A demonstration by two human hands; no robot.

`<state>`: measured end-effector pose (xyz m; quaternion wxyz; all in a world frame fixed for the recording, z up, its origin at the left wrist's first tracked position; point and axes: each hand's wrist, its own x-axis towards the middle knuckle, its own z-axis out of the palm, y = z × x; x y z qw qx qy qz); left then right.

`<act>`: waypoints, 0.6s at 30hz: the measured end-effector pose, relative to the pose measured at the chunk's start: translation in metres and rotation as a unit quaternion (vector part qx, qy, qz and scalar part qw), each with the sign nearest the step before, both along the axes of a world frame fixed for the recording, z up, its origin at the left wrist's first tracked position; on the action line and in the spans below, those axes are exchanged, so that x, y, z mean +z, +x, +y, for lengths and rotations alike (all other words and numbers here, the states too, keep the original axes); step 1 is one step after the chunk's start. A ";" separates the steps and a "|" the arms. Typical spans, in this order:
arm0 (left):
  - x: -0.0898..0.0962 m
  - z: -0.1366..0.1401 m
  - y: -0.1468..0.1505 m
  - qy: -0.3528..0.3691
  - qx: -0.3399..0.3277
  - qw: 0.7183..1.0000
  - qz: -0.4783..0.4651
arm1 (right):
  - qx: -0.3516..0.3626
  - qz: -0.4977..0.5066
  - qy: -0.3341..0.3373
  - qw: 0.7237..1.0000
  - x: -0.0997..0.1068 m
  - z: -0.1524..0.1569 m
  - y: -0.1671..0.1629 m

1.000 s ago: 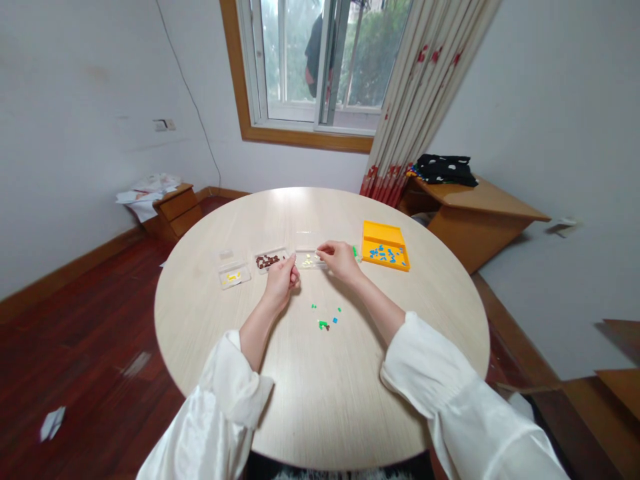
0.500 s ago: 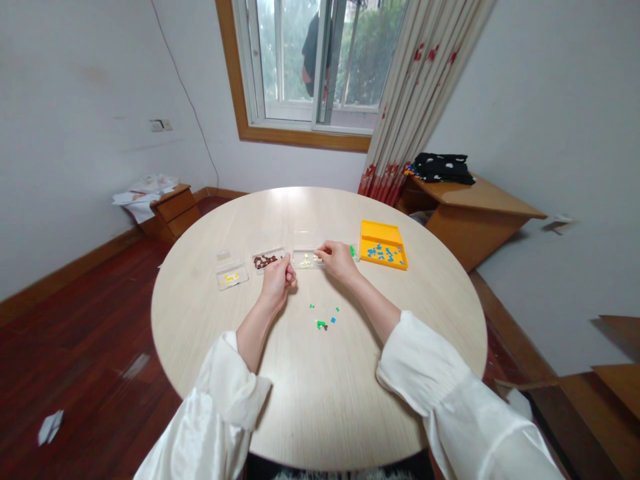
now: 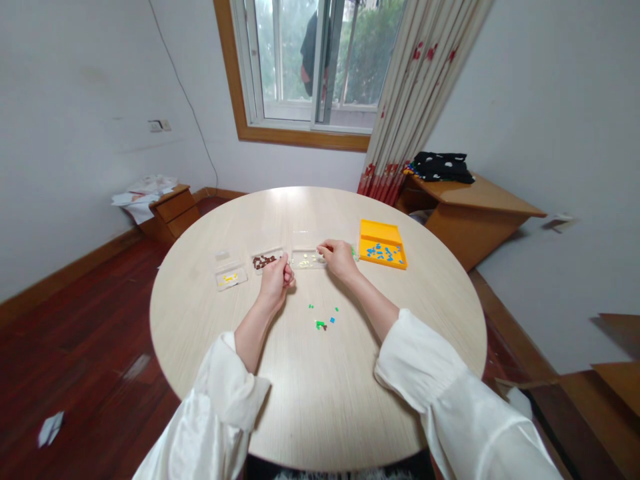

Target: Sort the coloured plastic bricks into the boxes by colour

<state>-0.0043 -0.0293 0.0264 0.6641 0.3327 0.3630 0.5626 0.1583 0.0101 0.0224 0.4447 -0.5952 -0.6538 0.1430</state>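
Observation:
My right hand [image 3: 340,258] is over the right end of a clear plastic box [image 3: 310,267] holding pale yellow pieces [image 3: 304,262]. Its thumb and fingertips are pinched together; anything between them is too small to make out. My left hand [image 3: 277,277] is closed, thumb uppermost, in front of a clear box of brown pieces [image 3: 264,261] and partly covers it. What the left fingers hold, if anything, is hidden. Closer to me lie a small green piece [image 3: 320,324] with a brown piece [image 3: 325,327] beside it, a blue piece [image 3: 333,320] and a few tiny green bits.
A clear box with yellow pieces [image 3: 231,277] stands at the left. At the right is an open orange case [image 3: 383,230] with several blue pieces [image 3: 381,252]. Some green pieces [image 3: 355,253] show behind my right hand. Everything stands on a round wooden table [image 3: 310,400].
My right fingertips have lifted slightly and shifted a little to the right over the pale-yellow box. My left hand stays closed in nearly the same place.

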 end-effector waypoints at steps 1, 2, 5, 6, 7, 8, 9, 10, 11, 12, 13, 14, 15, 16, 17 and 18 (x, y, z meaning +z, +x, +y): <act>0.000 0.000 0.000 0.000 0.000 1.000 -0.001 | -0.002 0.001 0.000 1.000 0.000 0.000 0.000; -0.001 0.001 0.000 0.001 0.001 1.000 -0.002 | -0.005 0.002 -0.002 1.000 0.001 -0.001 0.000; -0.001 0.001 -0.001 0.004 0.001 1.000 -0.002 | -0.017 0.003 -0.008 1.000 0.002 -0.003 0.001; -0.001 0.001 -0.001 0.004 0.001 1.000 -0.001 | -0.018 0.004 -0.008 1.000 0.003 -0.004 0.002; -0.001 0.001 -0.001 0.004 0.000 1.000 -0.001 | -0.015 0.006 -0.008 1.000 0.003 -0.006 0.003; 0.000 0.001 -0.001 0.003 -0.001 1.000 0.000 | -0.004 0.009 -0.009 1.000 0.004 -0.009 0.003; 0.000 0.001 -0.001 0.001 -0.001 1.000 0.001 | 0.013 0.014 -0.011 1.000 0.006 -0.012 0.004; 0.000 0.001 -0.002 0.000 0.000 1.000 0.002 | 0.038 0.019 -0.017 0.999 0.007 -0.017 0.004; 0.000 0.001 -0.002 -0.001 0.001 1.000 0.002 | 0.069 0.022 -0.027 0.997 0.008 -0.023 0.004; 0.000 0.001 -0.002 -0.001 0.002 1.000 0.002 | 0.105 0.022 -0.043 0.993 0.010 -0.030 0.004; 0.000 0.001 -0.002 0.000 0.004 1.000 0.001 | 0.143 0.018 -0.063 0.988 0.011 -0.038 0.004; 0.000 0.001 -0.002 0.001 0.006 1.000 -0.001 | 0.182 0.010 -0.083 0.980 0.012 -0.047 0.003; 0.000 0.001 -0.002 0.003 0.007 1.000 -0.003 | 0.219 -0.001 -0.103 0.970 0.013 -0.056 0.002; 0.000 0.001 -0.002 0.004 0.008 1.000 -0.004 | 0.247 -0.012 -0.122 0.961 0.014 -0.064 0.000; 0.000 0.001 -0.002 0.005 0.009 1.000 -0.004 | 0.269 -0.023 -0.138 0.953 0.014 -0.071 -0.001; 0.000 0.000 -0.002 0.005 0.010 1.000 -0.003 | 0.284 -0.035 -0.148 0.947 0.013 -0.078 -0.002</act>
